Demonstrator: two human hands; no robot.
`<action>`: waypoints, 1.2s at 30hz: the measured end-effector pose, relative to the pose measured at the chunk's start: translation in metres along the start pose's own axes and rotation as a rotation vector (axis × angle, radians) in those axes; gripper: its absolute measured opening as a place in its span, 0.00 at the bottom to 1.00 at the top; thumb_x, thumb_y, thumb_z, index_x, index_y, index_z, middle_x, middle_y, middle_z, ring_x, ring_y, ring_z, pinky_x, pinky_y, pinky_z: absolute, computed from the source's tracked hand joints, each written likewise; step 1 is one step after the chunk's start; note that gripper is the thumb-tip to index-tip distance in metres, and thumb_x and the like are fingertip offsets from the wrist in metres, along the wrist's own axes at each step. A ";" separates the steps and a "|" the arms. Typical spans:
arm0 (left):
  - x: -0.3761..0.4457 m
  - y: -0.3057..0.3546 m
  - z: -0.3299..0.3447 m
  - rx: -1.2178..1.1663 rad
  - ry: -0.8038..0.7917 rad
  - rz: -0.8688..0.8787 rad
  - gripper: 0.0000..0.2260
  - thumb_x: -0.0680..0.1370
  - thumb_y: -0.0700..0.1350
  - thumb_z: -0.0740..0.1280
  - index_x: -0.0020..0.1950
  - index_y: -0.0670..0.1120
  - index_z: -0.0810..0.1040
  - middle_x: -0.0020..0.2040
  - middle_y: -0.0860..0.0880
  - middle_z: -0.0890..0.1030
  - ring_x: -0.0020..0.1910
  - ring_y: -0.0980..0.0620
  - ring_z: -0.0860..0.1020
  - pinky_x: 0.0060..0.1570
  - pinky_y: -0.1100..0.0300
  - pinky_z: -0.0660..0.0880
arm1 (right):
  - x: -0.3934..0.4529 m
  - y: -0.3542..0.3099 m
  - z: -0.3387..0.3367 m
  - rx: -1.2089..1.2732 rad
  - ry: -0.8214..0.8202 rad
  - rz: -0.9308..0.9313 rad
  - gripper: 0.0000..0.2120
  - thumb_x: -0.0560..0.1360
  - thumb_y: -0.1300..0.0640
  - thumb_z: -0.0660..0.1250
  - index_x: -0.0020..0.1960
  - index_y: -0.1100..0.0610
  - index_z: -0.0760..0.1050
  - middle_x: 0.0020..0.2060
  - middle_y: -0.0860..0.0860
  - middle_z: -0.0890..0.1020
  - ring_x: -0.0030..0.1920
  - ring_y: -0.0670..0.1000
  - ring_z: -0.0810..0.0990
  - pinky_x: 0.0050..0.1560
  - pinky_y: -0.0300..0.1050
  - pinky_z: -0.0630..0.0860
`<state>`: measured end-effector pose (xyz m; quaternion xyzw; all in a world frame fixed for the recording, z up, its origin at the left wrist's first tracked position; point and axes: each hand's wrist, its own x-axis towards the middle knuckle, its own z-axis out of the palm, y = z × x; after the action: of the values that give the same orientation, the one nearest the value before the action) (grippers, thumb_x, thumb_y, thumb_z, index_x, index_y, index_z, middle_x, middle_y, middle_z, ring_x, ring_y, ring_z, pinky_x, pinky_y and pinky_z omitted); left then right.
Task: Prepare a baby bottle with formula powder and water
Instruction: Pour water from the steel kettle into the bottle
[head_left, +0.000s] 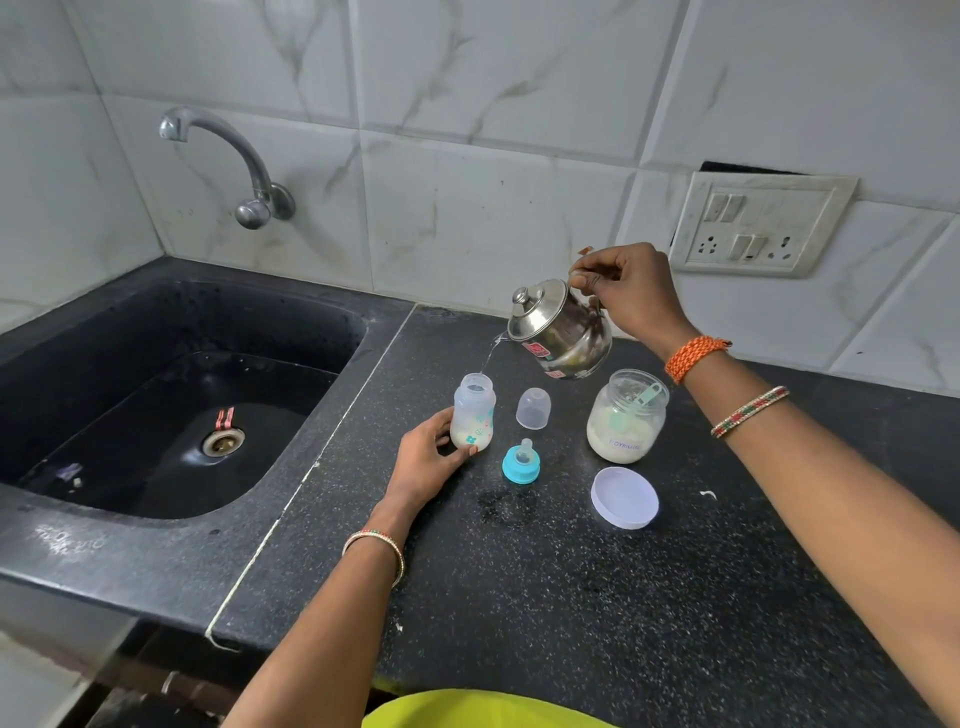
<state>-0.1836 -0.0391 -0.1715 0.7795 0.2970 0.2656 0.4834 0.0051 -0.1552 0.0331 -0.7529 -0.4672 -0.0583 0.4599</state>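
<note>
While kettle (563, 332) pours, left hand (431, 460) seemingly grips bottle (472, 413)

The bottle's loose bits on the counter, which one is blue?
The teat ring, lying between the baby bottle and the flat round lid. Its collar is bright blue; the domed cap behind it is clear, and the lid is pale.

Speckled black counter (597, 597), teal nipple ring (519, 462), steel kettle (563, 332)

Open desk (597, 613) surface lies in front of the lid (624, 498) — unobstructed approach from the near edge. Bottle (472, 413), cap (533, 408), teat ring (521, 461) and jar (626, 415) stand close together — narrow gaps between them.
</note>
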 end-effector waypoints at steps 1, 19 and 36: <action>0.000 0.000 0.000 -0.001 -0.001 0.000 0.27 0.71 0.37 0.73 0.69 0.44 0.69 0.66 0.47 0.76 0.58 0.61 0.73 0.59 0.69 0.68 | 0.000 0.000 0.000 0.003 -0.001 0.001 0.08 0.71 0.65 0.71 0.50 0.65 0.82 0.45 0.59 0.85 0.45 0.54 0.84 0.51 0.51 0.81; 0.001 -0.002 0.000 0.018 -0.009 -0.005 0.27 0.72 0.38 0.72 0.70 0.45 0.69 0.66 0.48 0.75 0.60 0.60 0.72 0.61 0.67 0.68 | 0.005 -0.008 -0.002 -0.028 -0.038 -0.057 0.07 0.72 0.64 0.71 0.50 0.64 0.82 0.40 0.51 0.82 0.38 0.39 0.79 0.41 0.23 0.74; 0.001 -0.001 -0.001 0.031 -0.009 -0.016 0.26 0.74 0.34 0.69 0.71 0.44 0.68 0.66 0.47 0.75 0.63 0.56 0.73 0.62 0.66 0.67 | 0.006 -0.010 -0.003 -0.066 -0.042 -0.071 0.07 0.72 0.63 0.71 0.50 0.63 0.82 0.42 0.51 0.83 0.41 0.43 0.80 0.46 0.29 0.76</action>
<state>-0.1838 -0.0374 -0.1719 0.7856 0.3050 0.2537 0.4747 0.0017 -0.1521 0.0439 -0.7517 -0.5008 -0.0742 0.4227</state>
